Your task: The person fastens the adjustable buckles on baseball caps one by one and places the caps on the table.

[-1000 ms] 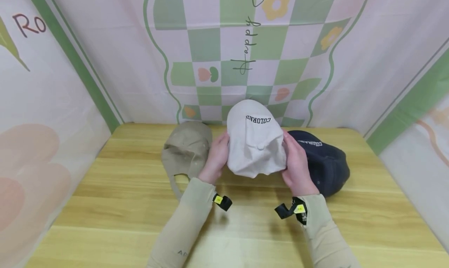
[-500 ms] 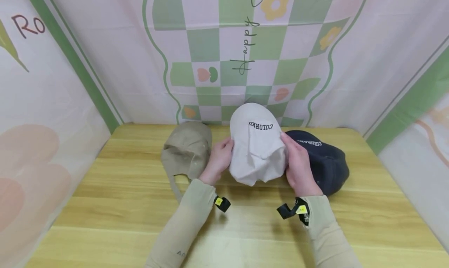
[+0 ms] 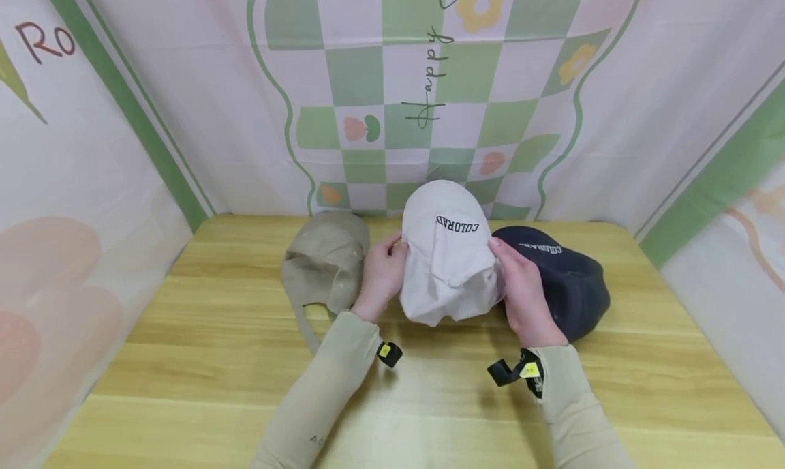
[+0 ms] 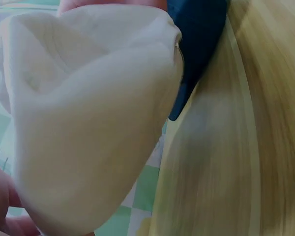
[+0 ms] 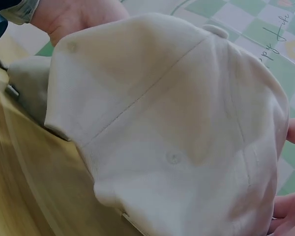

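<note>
A white baseball cap with dark lettering on its front is held up over the table, between two caps that lie there. My left hand grips its left side, thumb near the brim. On the opposite side my right hand holds the cap, its thumb along the edge. The cap's crown sags in soft folds in the right wrist view. Fingertips of the left hand show at the lower left of the left wrist view; most of both hands' fingers are hidden behind the cap.
A khaki cap with its strap trailing forward lies left of the hands. The navy cap lies on the right, partly behind the right hand. A patterned cloth hangs behind the wooden table.
The white cap first shifted slightly toward me and to the right, both hands moving with it. Over the last half second it has barely moved. The other caps stay put.
</note>
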`<action>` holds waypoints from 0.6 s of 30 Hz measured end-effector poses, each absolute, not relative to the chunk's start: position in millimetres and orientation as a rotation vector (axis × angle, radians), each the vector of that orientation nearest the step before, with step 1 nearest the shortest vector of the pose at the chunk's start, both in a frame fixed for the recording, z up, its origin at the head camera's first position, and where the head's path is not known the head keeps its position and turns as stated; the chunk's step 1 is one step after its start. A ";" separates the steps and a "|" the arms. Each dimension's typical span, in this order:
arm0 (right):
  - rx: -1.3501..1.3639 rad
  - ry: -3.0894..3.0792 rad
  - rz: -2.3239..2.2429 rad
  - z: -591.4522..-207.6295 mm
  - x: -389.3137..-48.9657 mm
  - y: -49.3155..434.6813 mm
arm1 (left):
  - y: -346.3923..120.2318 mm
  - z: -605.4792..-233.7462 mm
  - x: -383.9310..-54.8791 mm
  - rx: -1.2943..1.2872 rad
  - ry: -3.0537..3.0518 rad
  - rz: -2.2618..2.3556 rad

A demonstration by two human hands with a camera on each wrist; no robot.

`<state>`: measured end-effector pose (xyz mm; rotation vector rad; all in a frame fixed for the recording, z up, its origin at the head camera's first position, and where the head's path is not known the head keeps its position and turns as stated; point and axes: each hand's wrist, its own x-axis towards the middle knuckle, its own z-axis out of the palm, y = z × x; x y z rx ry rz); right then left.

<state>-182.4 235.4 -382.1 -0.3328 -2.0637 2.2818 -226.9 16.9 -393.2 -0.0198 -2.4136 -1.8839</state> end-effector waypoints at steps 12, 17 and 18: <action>-0.302 -2.123 2.292 -386.5 -179.6 243.9 | 16.3 -398.1 -227.3 0.069 -2.467 -1.875; -0.285 -2.187 2.289 -388.1 -180.4 248.4 | 17.2 -401.1 -225.4 0.001 -2.528 -1.936; -0.278 -2.209 2.279 -387.9 -180.9 249.4 | 17.7 -401.3 -224.9 -0.019 -2.540 -1.947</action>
